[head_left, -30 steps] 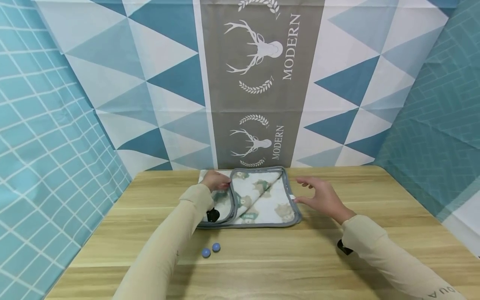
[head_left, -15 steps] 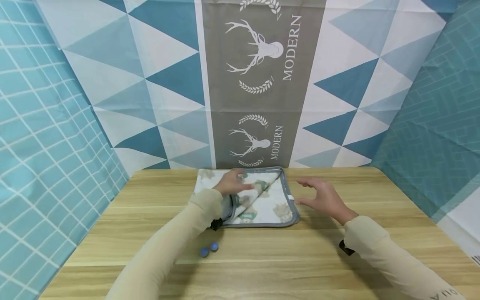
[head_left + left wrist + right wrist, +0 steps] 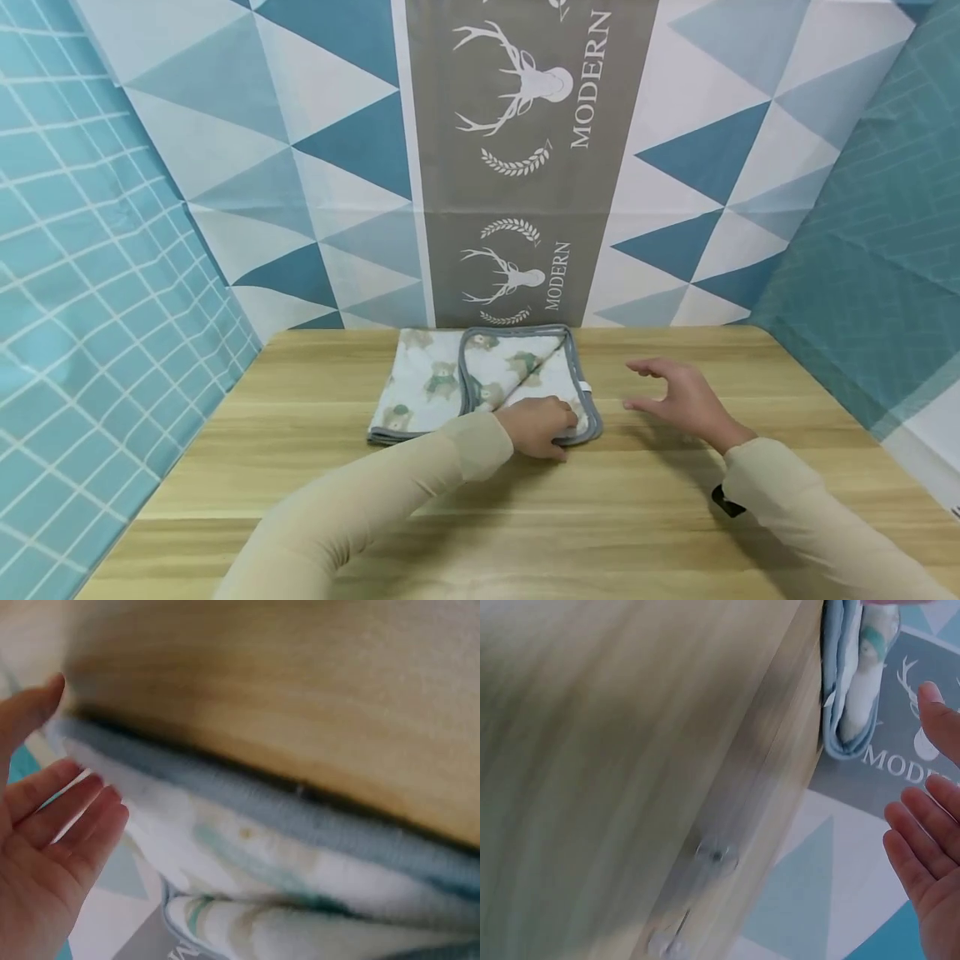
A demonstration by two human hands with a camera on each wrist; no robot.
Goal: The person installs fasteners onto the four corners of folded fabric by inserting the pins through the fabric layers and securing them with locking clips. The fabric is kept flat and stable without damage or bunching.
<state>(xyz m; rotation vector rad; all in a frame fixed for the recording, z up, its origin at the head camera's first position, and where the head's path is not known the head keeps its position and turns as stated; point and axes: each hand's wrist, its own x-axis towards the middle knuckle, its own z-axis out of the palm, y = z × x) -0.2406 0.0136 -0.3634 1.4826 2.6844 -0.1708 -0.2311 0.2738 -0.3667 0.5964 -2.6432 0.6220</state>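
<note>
A folded white blanket with a bear print and grey binding lies at the back of the table, its upper layer folded over on the right half. My left hand is at the blanket's front right edge, reaching over it from the front. In the left wrist view its thumb is above the grey edge and apart from it, while the fingers are loosely spread beside the corner. My right hand hovers to the right of the blanket, thumb and fingers apart, holding nothing.
The wooden table reaches back to a patterned wall cloth. Blue tiled cloth borders the left and teal cloth the right. Two small clear round pieces show in the right wrist view.
My left hand has left the left part of the blanket and crossed to its front right edge. My right hand has drawn slightly rightward. The two small blue balls are now hidden from view.
</note>
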